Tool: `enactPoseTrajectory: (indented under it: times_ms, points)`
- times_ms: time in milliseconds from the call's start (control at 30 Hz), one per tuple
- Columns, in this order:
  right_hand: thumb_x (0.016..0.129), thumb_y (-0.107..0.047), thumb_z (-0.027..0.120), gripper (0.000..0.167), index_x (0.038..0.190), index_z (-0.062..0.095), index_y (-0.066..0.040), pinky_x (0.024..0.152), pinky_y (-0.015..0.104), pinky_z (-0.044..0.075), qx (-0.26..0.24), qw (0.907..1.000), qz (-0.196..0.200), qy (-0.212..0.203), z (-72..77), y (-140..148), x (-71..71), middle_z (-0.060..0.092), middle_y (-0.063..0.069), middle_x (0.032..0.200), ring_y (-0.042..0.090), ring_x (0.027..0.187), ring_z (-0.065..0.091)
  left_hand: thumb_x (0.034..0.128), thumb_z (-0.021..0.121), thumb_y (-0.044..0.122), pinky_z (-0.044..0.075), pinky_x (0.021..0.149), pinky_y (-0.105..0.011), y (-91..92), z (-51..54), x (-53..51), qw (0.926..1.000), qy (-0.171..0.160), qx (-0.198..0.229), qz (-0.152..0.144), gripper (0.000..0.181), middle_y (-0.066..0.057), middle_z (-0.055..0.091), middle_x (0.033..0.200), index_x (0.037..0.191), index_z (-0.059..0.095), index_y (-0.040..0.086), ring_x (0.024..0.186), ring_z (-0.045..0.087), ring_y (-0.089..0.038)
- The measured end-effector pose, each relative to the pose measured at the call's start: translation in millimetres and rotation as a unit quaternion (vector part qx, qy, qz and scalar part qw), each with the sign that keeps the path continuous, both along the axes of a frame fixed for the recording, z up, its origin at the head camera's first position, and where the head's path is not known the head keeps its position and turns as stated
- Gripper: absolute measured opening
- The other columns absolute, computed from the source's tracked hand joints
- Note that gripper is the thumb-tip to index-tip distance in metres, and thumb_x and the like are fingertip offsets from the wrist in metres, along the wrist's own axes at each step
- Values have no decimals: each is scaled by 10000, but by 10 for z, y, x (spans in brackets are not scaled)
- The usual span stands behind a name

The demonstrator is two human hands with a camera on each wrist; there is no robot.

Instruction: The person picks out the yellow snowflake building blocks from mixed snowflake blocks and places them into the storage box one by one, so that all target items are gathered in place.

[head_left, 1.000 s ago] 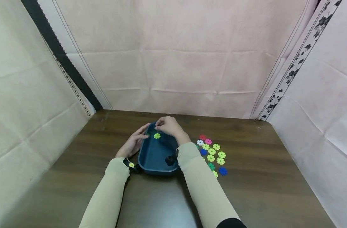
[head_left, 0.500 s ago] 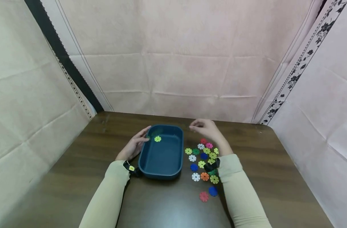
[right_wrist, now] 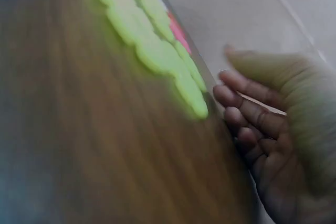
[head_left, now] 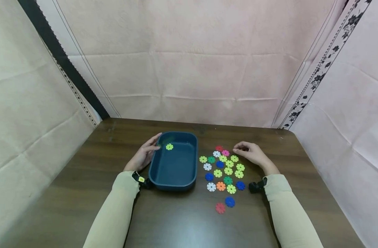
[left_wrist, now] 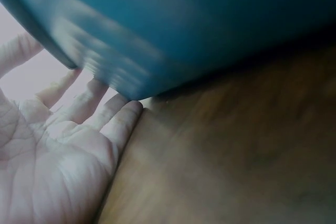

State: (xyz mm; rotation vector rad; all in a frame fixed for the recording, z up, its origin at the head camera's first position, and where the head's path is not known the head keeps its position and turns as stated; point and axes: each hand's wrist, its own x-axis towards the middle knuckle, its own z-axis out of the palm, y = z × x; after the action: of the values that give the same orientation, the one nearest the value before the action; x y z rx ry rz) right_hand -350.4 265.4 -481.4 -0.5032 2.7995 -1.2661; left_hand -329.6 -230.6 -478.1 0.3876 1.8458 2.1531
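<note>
Your rounded blue tray point(head_left: 174, 169), left fingers point(left_wrist: 122, 124) extended against it, right fingers point(right_wrist: 261, 118) loosely curved, the yellow disc point(head_left: 169, 146) inside visible only from your head

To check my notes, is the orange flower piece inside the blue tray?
No, the orange flower piece lies on the table, outside the blue tray.

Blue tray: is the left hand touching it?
Touching. In the left wrist view, the left hand meets the outer wall of the blue tray at its fingertips, with no gap showing.
</note>
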Motion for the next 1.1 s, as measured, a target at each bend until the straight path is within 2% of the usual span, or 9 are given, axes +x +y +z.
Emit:
enactPoseTrajectory:
  times_ms: [200, 400, 667, 900, 1000, 1100]
  points:
    - [916, -400, 735, 308, 1128, 706, -178, 760, 392, 442, 138, 9996, 212, 93, -56, 121, 78, 636, 43, 1034, 249, 861, 526, 1022, 510, 108, 236, 1154, -579, 22, -29, 3, 10000, -52, -18, 46, 626, 7, 160, 1666, 1593, 309, 267, 1521, 145, -241]
    - [872, -368, 792, 308, 1108, 716, -185, 785, 414, 386, 197, 9981, 542, 225, -104, 79, 55, 593, 45, 1032, 244, 898, 457, 1023, 513, 127, 211, 1161, -587, -3, -54, -5, 10000, 28, -1, -22, 633, -14, 144, 1672, 1602, 287, 249, 1526, 130, -262]
    - [892, -332, 778, 271, 1090, 713, -159, 784, 406, 386, 267, 9973, 531, 435, -53, 70, 24, 600, 42, 1011, 237, 891, 471, 1030, 511, 140, 169, 1175, -589, -6, 1, -31, 10000, 12, -95, -15, 611, 7, 134, 1673, 1590, 315, 288, 1530, 106, -243]
    - [869, -370, 794, 326, 1110, 691, -176, 788, 419, 374, 204, 9980, 512, 315, 13, 78, -15, 584, 44, 1035, 249, 904, 442, 1034, 483, 113, 194, 1170, -586, 2, 62, -64, 10000, 83, 1, -36, 605, -8, 163, 1666, 1592, 312, 271, 1524, 145, -247]
    - [869, -372, 793, 297, 1083, 697, -189, 786, 417, 369, 256, 9977, 555, 297, -29, 83, -14, 579, 45, 1035, 245, 910, 436, 1032, 485, 113, 181, 1173, -588, 1, 33, -48, 9999, 86, -46, -26, 610, -18, 158, 1668, 1593, 308, 270, 1527, 135, -256]
    - [873, -360, 792, 273, 1066, 694, -194, 793, 416, 379, 217, 9982, 529, 200, -112, 85, 30, 577, 47, 1041, 241, 921, 449, 1033, 491, 126, 179, 1172, -592, 0, -38, -1, 9999, 31, -138, 8, 602, -7, 150, 1670, 1588, 319, 286, 1529, 121, -256]
